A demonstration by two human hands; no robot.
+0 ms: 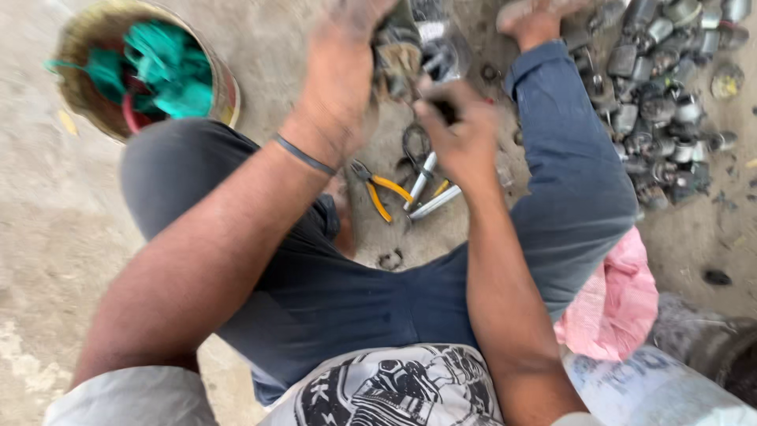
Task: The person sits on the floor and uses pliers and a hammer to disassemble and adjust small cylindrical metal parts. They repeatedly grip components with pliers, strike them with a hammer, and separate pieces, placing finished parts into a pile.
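Motor part point(398, 49) clamped in left hand point(343, 71): feels heavy, rigid, greasy; gripping its body. Right hand point(461, 130) clenched on dark tool point(443, 106).

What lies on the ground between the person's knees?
Head view: yellow-handled pliers and a silver-handled tool, below the left hand and right hand.

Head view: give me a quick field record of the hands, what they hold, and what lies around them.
left hand: grips a blurred metal part
right hand: closed on a dark tool, kind unclear
between legs: yellow-handled pliers, silver tools on the ground
left side: bucket with green wire
right side: pile of grey metal parts, pink cloth
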